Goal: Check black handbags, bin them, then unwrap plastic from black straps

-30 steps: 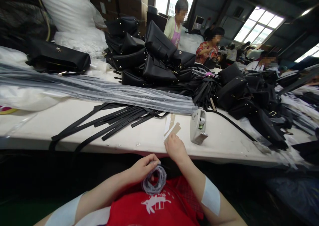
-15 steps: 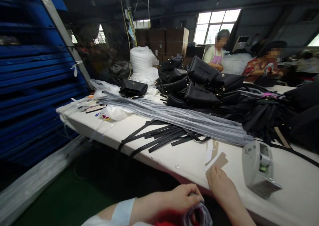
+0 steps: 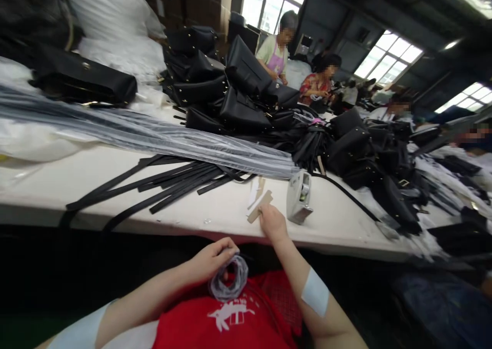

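My left hand (image 3: 213,258) is closed around a coiled strap wrapped in clear plastic (image 3: 229,278), held over my lap below the table edge. My right hand (image 3: 271,222) rests on the white table (image 3: 230,213), fingers pinched on a small tan paper strip (image 3: 260,206). A grey tape dispenser (image 3: 299,197) stands just right of that hand. Loose black straps (image 3: 169,185) lie spread on the table to the left.
A long bundle of plastic-wrapped straps (image 3: 154,136) crosses the table. Black handbags (image 3: 238,98) pile up behind it and to the right. White sacks (image 3: 115,16) sit at the back left. Other people (image 3: 277,49) work at the far side.
The view swung left and back again. My right hand has taken the tan strip between its fingers. The left hand keeps hold of the coiled strap.
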The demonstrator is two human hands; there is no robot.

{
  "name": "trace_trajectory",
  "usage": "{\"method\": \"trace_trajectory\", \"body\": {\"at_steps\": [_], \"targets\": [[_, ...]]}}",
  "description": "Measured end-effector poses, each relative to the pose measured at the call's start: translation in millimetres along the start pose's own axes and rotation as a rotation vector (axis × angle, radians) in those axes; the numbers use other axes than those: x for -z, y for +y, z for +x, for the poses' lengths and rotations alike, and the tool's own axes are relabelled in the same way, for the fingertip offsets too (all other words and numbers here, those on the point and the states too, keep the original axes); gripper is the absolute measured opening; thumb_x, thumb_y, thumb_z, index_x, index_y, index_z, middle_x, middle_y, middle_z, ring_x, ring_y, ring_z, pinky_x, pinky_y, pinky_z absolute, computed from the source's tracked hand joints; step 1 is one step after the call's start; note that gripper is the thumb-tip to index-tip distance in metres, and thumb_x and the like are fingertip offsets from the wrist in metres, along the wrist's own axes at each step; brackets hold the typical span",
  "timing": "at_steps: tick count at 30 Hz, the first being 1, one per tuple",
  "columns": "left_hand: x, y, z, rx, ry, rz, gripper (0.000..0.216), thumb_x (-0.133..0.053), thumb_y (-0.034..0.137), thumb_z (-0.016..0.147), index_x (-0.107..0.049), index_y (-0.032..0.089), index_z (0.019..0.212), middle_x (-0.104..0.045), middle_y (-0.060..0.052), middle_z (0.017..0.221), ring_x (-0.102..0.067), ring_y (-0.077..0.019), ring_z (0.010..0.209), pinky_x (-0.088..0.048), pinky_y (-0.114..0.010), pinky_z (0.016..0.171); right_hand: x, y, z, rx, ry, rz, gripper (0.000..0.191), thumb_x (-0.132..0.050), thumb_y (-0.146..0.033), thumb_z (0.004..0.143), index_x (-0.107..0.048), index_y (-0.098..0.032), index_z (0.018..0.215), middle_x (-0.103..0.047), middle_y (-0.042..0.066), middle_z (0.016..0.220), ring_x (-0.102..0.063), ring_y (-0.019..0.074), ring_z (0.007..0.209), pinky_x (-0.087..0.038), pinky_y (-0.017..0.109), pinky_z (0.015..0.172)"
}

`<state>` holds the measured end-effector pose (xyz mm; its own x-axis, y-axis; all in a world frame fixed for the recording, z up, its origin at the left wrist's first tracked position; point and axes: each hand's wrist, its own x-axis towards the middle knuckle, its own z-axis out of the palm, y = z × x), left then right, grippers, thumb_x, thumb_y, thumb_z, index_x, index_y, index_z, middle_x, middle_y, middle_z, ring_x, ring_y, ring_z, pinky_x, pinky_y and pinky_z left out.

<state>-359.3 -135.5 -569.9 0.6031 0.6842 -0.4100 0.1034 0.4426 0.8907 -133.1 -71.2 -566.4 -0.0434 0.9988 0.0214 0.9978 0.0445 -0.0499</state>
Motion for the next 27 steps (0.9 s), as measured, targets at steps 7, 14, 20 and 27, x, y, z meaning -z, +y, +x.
{"method": "trace_trajectory", "body": {"at_steps": [7, 14, 20, 27], "targets": [[3.1, 4.7, -0.1, 0.049, -0.062, -0.065, 0.048, -0.059, 0.063, 0.074, -0.050, 0.019, 0.089, -0.064, 0.002, 0.069, -0.056, -0.0111, 0.049, -0.043, -0.022, 0.046, 60.8, 17.8, -41.0, -0.072, 0.481, 0.431, 0.021, -0.043, -0.026, 0.093, -0.061, -0.015, 0.098, -0.071, 0.007, 0.088, -0.066, 0.0176, 0.081, -0.048, 0.028, 0.077], [6.9, 10.3, 5.5, 0.103, -0.103, -0.157, 0.052, -0.065, 0.061, 0.070, -0.052, 0.017, 0.093, -0.066, 0.000, 0.070, -0.057, -0.0122, 0.047, -0.045, -0.024, 0.047, 98.1, -5.9, -91.2, 0.036, 0.364, 0.710, 0.018, -0.049, -0.032, 0.092, -0.060, -0.018, 0.088, -0.071, 0.002, 0.070, -0.068, 0.0146, 0.064, -0.051, 0.023, 0.062], [5.1, -6.0, 13.2, 0.012, -0.063, -0.240, 0.047, -0.070, 0.056, 0.069, -0.057, 0.015, 0.088, -0.067, -0.002, 0.075, -0.061, -0.0127, 0.066, -0.049, -0.025, 0.065, 61.4, -0.9, -77.5, -0.035, 0.349, 0.752, 0.016, -0.050, -0.031, 0.091, -0.059, -0.018, 0.088, -0.073, 0.004, 0.074, -0.069, 0.0165, 0.069, -0.053, 0.025, 0.067], [12.9, 7.8, 2.3, 0.110, -0.028, -0.233, 0.044, -0.068, 0.052, 0.072, -0.055, 0.018, 0.097, -0.064, 0.001, 0.073, -0.057, -0.0115, 0.055, -0.048, -0.024, 0.054, 81.5, -21.6, -106.8, 0.268, 0.083, 0.825, 0.013, -0.050, -0.023, 0.089, -0.062, -0.019, 0.084, -0.069, 0.002, 0.071, -0.063, 0.0132, 0.063, -0.049, 0.024, 0.062]]}}
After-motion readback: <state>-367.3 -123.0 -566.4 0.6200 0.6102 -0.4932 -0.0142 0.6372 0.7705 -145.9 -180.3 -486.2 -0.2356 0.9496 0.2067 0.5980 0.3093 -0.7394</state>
